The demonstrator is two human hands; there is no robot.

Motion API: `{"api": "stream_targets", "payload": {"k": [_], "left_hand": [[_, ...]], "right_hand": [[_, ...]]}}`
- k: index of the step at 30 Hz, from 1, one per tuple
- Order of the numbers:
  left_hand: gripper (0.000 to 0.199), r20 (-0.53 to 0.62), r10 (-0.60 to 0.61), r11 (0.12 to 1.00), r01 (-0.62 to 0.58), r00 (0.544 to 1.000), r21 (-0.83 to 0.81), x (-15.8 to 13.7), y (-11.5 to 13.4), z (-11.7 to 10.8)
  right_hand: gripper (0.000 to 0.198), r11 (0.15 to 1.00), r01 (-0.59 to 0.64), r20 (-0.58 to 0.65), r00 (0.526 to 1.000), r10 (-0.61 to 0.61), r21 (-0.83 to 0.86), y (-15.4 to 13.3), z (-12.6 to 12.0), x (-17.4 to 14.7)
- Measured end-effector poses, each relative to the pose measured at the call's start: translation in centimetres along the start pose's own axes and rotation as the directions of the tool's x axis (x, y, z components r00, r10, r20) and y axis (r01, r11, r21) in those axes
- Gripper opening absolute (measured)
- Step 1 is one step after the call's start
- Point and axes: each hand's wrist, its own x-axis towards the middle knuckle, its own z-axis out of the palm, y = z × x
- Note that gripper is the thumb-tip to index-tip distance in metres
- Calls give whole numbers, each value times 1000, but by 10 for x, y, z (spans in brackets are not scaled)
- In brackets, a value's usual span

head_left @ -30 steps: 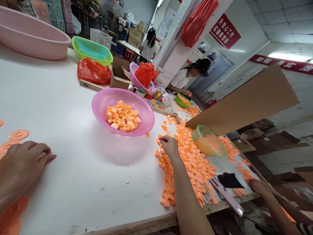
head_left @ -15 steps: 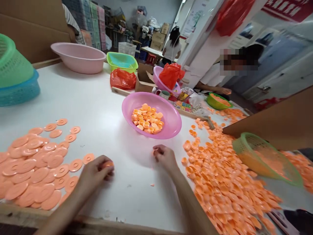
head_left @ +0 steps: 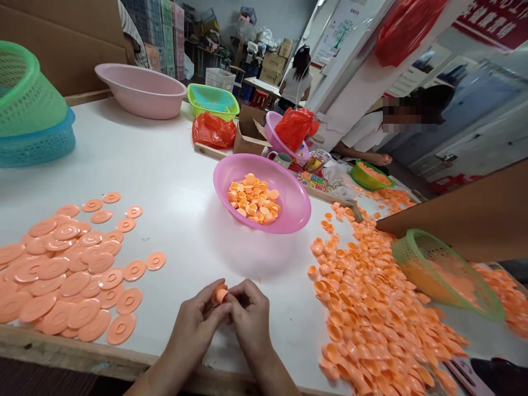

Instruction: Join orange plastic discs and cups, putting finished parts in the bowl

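In front of me, my left hand [head_left: 193, 324] and my right hand [head_left: 251, 318] meet low over the white table. A small orange plastic cup [head_left: 220, 295] is pinched between their fingertips; part of it is hidden by the fingers. Whether it is one piece or two put together, I cannot tell. Just beyond stands a pink basin [head_left: 291, 203] with a heap of small orange cups [head_left: 253, 199] in it. Flat round orange discs [head_left: 76, 283] lie piled to the left. On the right spreads a large pile of loose orange cup-like pieces [head_left: 367, 308].
Green and blue baskets [head_left: 37, 99] stand at far left. At the back are a pale pink basin [head_left: 144, 93], red plastic bags [head_left: 213, 131], a cardboard box [head_left: 249, 132] and a mug [head_left: 282, 159]. A green mesh basket [head_left: 445, 275] lies at right. Another person [head_left: 371, 137] works beyond.
My hands were apart, the left near the discs and the right by the basin. Both have come together nearer me, fingers on the orange cup. The view has shifted slightly.
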Motion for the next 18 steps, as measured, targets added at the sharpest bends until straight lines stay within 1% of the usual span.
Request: {"api": "stream_targets", "payload": {"k": [1, 2, 3, 4, 6, 9, 11, 12, 14, 16, 18], "left_hand": [[50, -5, 41, 998, -40, 999, 38, -2, -3, 2], [45, -14, 81, 994, -80, 997, 68, -4, -5, 4], [40, -24, 118, 989, -115, 993, 88, -6, -6, 7], [36, -35, 147, 985, -143, 989, 100, -7, -6, 8], [32, -61, 175, 981, -169, 983, 101, -8, -4, 11], [29, -87, 152, 987, -146, 985, 69, -7, 3, 13], [28, -100, 128, 991, -123, 987, 54, -6, 6, 13], [27, -105, 122, 992, -117, 987, 55, -6, 6, 14], [25, -111, 134, 989, -126, 985, 71, -6, 6, 14], [25, -99, 171, 982, -162, 980, 92, -6, 9, 13], [27, -93, 236, 966, -223, 967, 127, -3, 20, 9]], "right_hand": [[13, 995, 82, -38, 996, -85, -56, 2, 2, -4], [15, 978, 169, -82, 980, -180, -126, 4, 4, -8], [16, 949, 244, -123, 955, -271, -200, 5, 7, -11], [18, 916, 299, -155, 925, -347, -268, 5, 10, -15], [21, 858, 356, -192, 874, -446, -371, 3, 16, -19], [22, 793, 390, -209, 823, -528, -468, 0, 22, -19], [22, 762, 407, -212, 797, -566, -503, 0, 23, -18], [22, 756, 411, -211, 792, -573, -510, 0, 23, -17], [22, 759, 417, -201, 796, -570, -501, 1, 21, -16], [23, 769, 432, -173, 810, -561, -471, -3, 19, -14], [23, 767, 472, -134, 809, -573, -434, -15, 17, -10]]}}
